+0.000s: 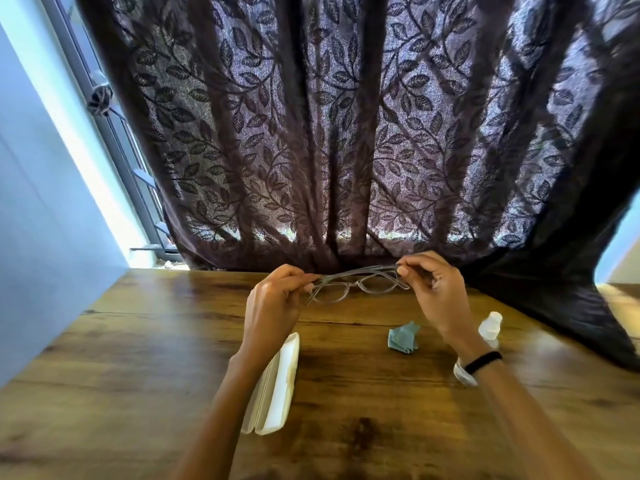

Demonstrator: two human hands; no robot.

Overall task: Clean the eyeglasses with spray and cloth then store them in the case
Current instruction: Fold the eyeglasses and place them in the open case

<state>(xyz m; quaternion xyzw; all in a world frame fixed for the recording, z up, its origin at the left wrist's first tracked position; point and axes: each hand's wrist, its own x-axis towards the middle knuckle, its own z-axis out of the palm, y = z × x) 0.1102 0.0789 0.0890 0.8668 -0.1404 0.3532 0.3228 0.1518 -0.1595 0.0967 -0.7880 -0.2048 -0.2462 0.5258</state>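
Observation:
Clear-framed eyeglasses [356,285] hang in the air above the far part of the wooden table [138,358], temples folded across the top. My left hand [273,306] pinches the left end of the frame and my right hand [433,289] pinches the right end. A white glasses case [277,386] lies shut on the table under my left forearm. A crumpled teal cloth [403,337] sits between my arms. The white spray bottle [488,327] lies on its side behind my right wrist, partly hidden by it.
A dark leaf-patterned curtain [346,133] hangs right behind the table's far edge and drapes onto it at the right. A pale wall [41,237] borders the table on the left. My right wrist wears a black band [483,362].

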